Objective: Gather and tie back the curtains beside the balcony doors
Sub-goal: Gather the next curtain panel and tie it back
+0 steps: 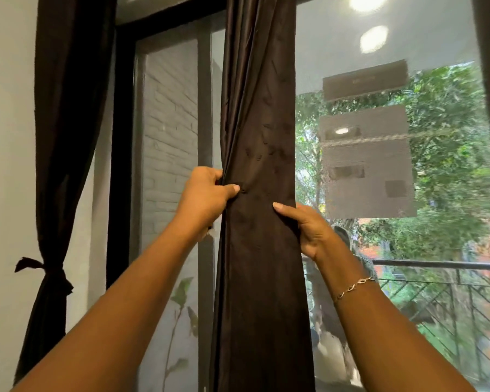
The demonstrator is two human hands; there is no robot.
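While the tied curtain (57, 154) hangs left of the door frame (204, 108), the loose curtain (262, 142) beside it gets bunched.
Narrowing it for tying, the left hand (207, 195) pinches one edge, the right hand (309, 230) grips the other.

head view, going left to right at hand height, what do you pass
tied curtain → door frame → brick wall → left hand → loose curtain → right hand → trees
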